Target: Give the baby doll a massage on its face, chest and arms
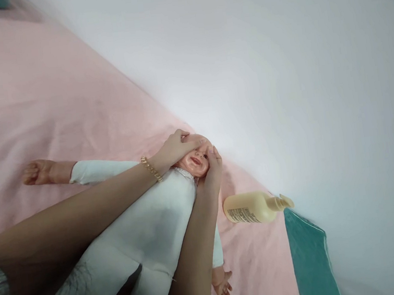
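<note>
A baby doll (149,226) in a white cloth body lies on its back on a pink sheet (49,99), head toward the white wall. My left hand (177,146), with a gold bracelet at the wrist, rests fingers-flat over the doll's forehead and eye. My right hand (212,169) presses its fingers against the doll's cheek on the other side of the face (197,162). Both hands touch the face; neither grips anything. The doll's arms stretch out to either side, bare plastic hands showing.
A cream pump bottle (252,208) lies on its side on the sheet just right of the doll's head. A teal pillow (312,263) sits at the lower right against the white wall (280,59). Another teal item shows at the top left corner.
</note>
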`<state>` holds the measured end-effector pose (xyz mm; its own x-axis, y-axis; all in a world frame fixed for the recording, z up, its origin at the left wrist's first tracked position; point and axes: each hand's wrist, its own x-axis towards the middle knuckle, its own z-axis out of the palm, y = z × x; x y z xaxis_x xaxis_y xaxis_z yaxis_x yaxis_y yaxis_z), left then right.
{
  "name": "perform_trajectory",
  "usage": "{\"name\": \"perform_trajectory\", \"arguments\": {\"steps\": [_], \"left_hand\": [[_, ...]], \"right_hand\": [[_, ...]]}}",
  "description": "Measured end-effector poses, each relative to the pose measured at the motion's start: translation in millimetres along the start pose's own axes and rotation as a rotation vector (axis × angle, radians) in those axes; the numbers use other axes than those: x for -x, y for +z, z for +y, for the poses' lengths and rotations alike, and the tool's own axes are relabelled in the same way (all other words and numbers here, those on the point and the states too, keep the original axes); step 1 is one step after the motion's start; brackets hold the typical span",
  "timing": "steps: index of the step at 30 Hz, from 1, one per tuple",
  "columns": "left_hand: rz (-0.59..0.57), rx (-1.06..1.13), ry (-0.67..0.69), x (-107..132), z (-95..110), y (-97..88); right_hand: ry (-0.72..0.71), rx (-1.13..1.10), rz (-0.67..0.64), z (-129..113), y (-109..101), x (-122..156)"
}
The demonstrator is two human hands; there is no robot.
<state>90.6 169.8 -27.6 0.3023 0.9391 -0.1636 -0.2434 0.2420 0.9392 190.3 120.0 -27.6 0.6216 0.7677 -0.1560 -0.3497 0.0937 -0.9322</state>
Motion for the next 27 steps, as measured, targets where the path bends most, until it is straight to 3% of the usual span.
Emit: {"name": "perform_trajectory", "arguments": {"steps": [12,18,24,27], "left_hand": [[0.034,-0.145,-0.016,-1.7,3.6,-0.5],[0.037,-0.039,-0.001,-2.3,1.9,1.6],[0.019,0.059,-0.011,1.8,6.5,2.4],[0.032,0.076,-0.031,2.4,7.6,2.5]], "right_hand": [[0.021,0.077,0.053,-1.9,-0.4,-2.0],[0.002,-0.011,-0.014,-1.0,-3.0,-2.5],[-0.015,-0.051,0.024,2.9,-5.5,-6.7],[-0.029,-0.038,-0.037,6.0,-11.2,-10.1]]}}
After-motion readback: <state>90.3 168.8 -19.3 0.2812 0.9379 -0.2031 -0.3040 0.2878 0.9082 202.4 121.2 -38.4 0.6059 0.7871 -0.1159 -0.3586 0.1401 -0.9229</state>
